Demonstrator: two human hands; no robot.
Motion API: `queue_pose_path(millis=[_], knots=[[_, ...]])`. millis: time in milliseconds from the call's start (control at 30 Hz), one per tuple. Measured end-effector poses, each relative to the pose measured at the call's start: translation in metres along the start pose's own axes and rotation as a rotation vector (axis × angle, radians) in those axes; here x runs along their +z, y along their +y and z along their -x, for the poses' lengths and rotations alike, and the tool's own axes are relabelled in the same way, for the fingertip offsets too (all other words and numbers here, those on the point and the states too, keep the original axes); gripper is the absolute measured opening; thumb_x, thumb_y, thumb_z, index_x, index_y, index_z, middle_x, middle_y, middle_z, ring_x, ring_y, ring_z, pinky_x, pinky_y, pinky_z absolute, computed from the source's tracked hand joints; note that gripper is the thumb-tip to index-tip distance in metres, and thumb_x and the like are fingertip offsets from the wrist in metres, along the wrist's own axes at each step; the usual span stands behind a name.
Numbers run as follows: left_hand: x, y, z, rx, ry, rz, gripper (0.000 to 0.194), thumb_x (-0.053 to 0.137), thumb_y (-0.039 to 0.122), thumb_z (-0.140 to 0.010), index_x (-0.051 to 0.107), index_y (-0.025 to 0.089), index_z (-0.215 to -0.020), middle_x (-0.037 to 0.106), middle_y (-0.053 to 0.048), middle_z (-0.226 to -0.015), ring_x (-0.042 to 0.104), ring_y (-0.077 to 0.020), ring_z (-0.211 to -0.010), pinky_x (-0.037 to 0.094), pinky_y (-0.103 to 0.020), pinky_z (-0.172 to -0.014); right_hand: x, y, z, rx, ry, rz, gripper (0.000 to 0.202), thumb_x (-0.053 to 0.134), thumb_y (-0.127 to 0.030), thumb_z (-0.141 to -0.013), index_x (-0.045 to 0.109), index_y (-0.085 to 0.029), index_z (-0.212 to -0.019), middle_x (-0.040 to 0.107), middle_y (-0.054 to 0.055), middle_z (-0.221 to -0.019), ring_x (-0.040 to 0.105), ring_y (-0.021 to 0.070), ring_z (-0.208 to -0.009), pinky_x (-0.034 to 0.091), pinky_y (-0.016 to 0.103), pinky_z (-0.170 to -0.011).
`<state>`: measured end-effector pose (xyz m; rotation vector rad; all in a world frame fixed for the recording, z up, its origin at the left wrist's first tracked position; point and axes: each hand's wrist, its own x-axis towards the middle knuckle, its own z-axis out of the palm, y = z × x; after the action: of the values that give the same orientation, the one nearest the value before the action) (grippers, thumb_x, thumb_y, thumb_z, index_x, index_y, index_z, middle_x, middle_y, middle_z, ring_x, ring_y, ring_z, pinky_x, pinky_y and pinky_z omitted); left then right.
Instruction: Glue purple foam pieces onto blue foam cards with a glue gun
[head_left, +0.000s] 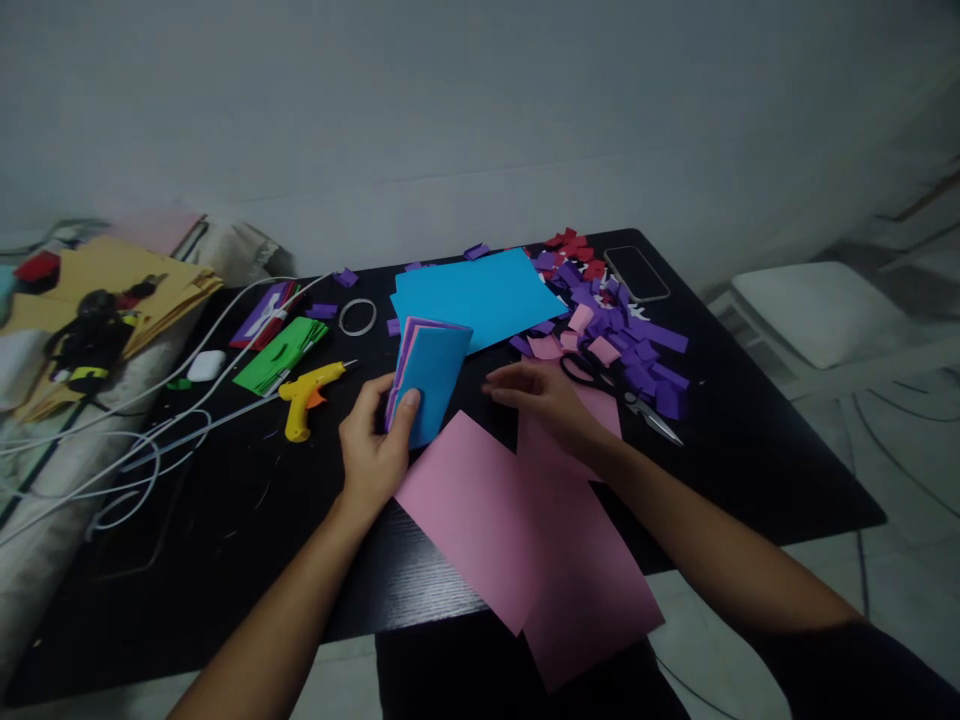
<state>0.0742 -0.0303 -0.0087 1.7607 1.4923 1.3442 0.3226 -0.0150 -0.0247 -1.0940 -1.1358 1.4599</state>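
Note:
My left hand (375, 440) grips a small folded-paper booklet (437, 375), blue outside with pink and purple layers inside, held upright above the table. The thumb presses on its blue face. To the right, my right hand (540, 395) hovers over pink paper with its fingers stretched out and nothing in them. Large pink sheets (487, 520) lie below both hands and hang over the table's front edge. Behind the booklet lie blue sheets (480, 295). Scissors with black handles (589, 372) rest just right of my right hand.
Purple paper scraps (637, 350) and red scraps (574, 245) cover the back right, near a phone (636, 273). Left stand a yellow glue gun (304, 400), green paper strips (281, 355), a tape ring (358, 317) and white cables (157, 450). A white stool (817, 305) is at right.

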Motion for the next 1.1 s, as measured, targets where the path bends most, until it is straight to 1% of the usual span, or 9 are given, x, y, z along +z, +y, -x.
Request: queue_pose_path(millis=[67,133,267,367,467,600,833,967,1100], knots=[[0.004,0.002,0.001,-0.113,-0.074,0.118,0.036,0.064,0.056,-0.099,0.071,0.021,-0.106,0.065,0.0,-0.081,0.057,-0.017,-0.071,0.046,-0.028,-0.064,0.001,0.0,0.0,-0.047,-0.011,0.03,0.031,0.093,-0.034,-0.073,0.082,-0.025,-0.1,0.081,0.005,-0.104,0.076,0.0224,-0.101,0.057,0.041,-0.097],[0.01,0.003,0.002,-0.223,-0.154,0.219,0.039,0.062,0.061,-0.098,0.069,0.022,-0.098,0.059,0.001,-0.074,0.051,-0.0166,-0.066,0.043,-0.028,-0.06,0.002,-0.001,0.001,-0.036,-0.033,0.012,0.024,0.089,-0.036,-0.078,0.081,-0.025,-0.098,0.081,0.004,-0.096,0.076,0.0217,-0.093,0.058,0.042,-0.094],[0.019,0.004,0.006,-0.4,-0.277,0.374,0.042,0.067,0.065,-0.092,0.063,0.023,-0.089,0.057,0.001,-0.074,0.05,-0.0167,-0.065,0.045,-0.028,-0.058,0.002,-0.002,0.002,-0.065,-0.01,0.004,0.018,0.086,-0.033,-0.078,0.081,-0.024,-0.093,0.08,0.003,-0.097,0.073,0.0207,-0.092,0.057,0.04,-0.092],[0.023,0.003,0.009,-0.462,-0.32,0.43,0.044,0.069,0.066,-0.089,0.06,0.023,-0.087,0.054,0.002,-0.074,0.048,-0.0161,-0.065,0.044,-0.028,-0.058,0.002,-0.002,0.002,-0.052,0.017,0.016,0.016,0.083,-0.037,-0.081,0.08,-0.023,-0.088,0.078,0.003,-0.091,0.071,0.0204,-0.089,0.057,0.039,-0.09],[0.025,0.002,0.011,-0.469,-0.354,0.451,0.047,0.069,0.068,-0.089,0.058,0.023,-0.086,0.051,0.002,-0.074,0.046,-0.0151,-0.064,0.042,-0.027,-0.058,0.002,-0.001,0.001,0.001,0.021,-0.04,0.016,0.082,-0.036,-0.08,0.079,-0.022,-0.087,0.076,0.003,-0.088,0.072,0.0202,-0.086,0.059,0.038,-0.087],[0.024,0.001,0.012,-0.423,-0.376,0.381,0.049,0.064,0.071,-0.092,0.056,0.023,-0.087,0.049,0.003,-0.072,0.045,-0.0151,-0.063,0.04,-0.028,-0.058,0.007,-0.001,0.004,0.11,-0.067,-0.159,0.021,0.081,-0.035,-0.078,0.077,-0.022,-0.094,0.075,0.004,-0.095,0.072,0.0208,-0.086,0.062,0.035,-0.078],[0.024,0.001,0.017,-0.348,-0.429,0.201,0.046,0.053,0.069,-0.1,0.057,0.023,-0.099,0.057,0.004,-0.07,0.055,-0.0149,-0.057,0.044,-0.026,-0.052,0.014,0.005,0.006,0.135,-0.096,-0.035,0.029,0.085,-0.046,-0.081,0.077,-0.019,-0.091,0.074,0.005,-0.088,0.07,0.0196,-0.077,0.058,0.027,-0.058],[0.025,0.005,0.016,-0.446,-0.531,0.242,0.051,0.052,0.073,-0.099,0.055,0.024,-0.11,0.061,0.005,-0.067,0.059,-0.0158,-0.044,0.046,-0.027,-0.041,0.013,0.007,0.006,0.126,-0.049,-0.04,0.031,0.085,-0.047,-0.081,0.078,-0.019,-0.093,0.076,0.006,-0.091,0.071,0.02,-0.077,0.059,0.029,-0.062],[0.024,0.003,0.015,-0.421,-0.6,0.278,0.049,0.055,0.07,-0.099,0.059,0.021,-0.106,0.064,0.003,-0.064,0.062,-0.0156,-0.048,0.049,-0.027,-0.048,0.012,0.006,0.006,0.109,0.027,-0.066,0.031,0.085,-0.048,-0.081,0.079,-0.02,-0.094,0.077,0.006,-0.095,0.072,0.0218,-0.083,0.061,0.034,-0.07]])
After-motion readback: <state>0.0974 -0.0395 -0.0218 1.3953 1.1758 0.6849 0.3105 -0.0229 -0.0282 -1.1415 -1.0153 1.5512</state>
